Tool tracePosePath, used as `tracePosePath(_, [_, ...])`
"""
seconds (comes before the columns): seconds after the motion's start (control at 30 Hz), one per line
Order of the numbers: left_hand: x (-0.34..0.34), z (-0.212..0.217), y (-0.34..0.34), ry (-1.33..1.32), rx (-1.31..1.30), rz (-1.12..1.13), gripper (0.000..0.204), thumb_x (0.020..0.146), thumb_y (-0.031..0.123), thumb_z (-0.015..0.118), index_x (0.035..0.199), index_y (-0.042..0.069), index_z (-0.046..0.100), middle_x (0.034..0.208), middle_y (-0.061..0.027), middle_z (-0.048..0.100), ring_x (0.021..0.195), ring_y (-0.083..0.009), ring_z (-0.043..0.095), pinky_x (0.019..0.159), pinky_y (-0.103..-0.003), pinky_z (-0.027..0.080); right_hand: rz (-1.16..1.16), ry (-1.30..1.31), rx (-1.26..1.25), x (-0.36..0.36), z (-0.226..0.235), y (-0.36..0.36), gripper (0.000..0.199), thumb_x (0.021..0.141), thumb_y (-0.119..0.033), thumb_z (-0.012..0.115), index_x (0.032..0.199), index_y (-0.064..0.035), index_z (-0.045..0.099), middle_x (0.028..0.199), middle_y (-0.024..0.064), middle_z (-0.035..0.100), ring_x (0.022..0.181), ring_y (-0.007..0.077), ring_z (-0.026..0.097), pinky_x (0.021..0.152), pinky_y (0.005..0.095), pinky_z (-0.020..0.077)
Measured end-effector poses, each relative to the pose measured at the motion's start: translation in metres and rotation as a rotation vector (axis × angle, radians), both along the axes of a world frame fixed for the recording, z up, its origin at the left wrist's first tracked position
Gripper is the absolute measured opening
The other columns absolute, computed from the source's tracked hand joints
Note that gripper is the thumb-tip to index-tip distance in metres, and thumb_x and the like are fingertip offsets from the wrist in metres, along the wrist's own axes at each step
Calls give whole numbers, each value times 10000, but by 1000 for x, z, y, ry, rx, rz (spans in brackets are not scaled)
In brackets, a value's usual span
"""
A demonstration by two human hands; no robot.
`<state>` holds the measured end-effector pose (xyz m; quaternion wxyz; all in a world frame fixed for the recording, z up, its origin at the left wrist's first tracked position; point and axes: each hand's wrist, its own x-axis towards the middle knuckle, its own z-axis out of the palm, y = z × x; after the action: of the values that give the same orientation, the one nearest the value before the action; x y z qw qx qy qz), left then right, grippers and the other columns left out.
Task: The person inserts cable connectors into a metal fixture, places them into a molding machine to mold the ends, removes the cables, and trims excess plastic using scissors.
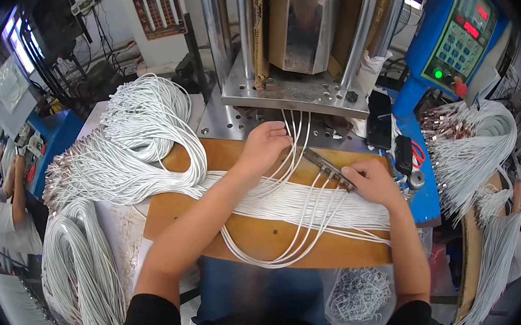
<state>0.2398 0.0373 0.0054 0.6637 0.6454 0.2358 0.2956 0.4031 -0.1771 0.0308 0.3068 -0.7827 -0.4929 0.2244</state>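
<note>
Several thin white cables (pixel 301 138) hang in a loop from the press's lower plate. My left hand (pixel 267 147) is at their left, its fingers curled and closed around them. My right hand (pixel 373 182) grips the right end of a narrow dark metal mould bar (pixel 320 162), thumb on top. The bar slants down to the right, and a few white cables come out of its lower edge and loop toward me. Under both hands, a broad bundle of white cables (pixel 281 203) lies across a brown board (pixel 183 221).
A steel press (pixel 295 95) stands ahead, with a blue control panel (pixel 457 40) at the right. Cable heaps (pixel 145 120) cover the left side; more cables (pixel 476 139) hang at right. A phone (pixel 379 121) lies by red-handled scissors (pixel 418 154). A plastic bag of white scraps (pixel 360 297) is below. Another person (pixel 8 213) works at left.
</note>
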Motion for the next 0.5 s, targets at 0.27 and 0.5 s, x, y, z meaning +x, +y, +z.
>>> tracePosePath(0.27, [58, -13, 45, 109, -357, -469, 283, 901, 153, 559, 1105, -41, 571, 1056, -174, 639, 939, -265, 624, 797, -375, 516, -71, -917, 384, 102, -41, 112, 284, 855, -221, 590, 1053, -22, 633, 1048, 218, 619, 989, 365, 585, 869, 447, 452])
tracePosePath(0.5, [47, -1, 41, -27, -714, -628, 290, 977, 219, 473, 1153, -10, 497, 997, -167, 633, 907, -279, 645, 832, -378, 531, -144, -733, 291, 121, -46, 170, 343, 851, -207, 609, 1160, -60, 578, 1151, 179, 588, 1071, 303, 565, 944, 386, 445])
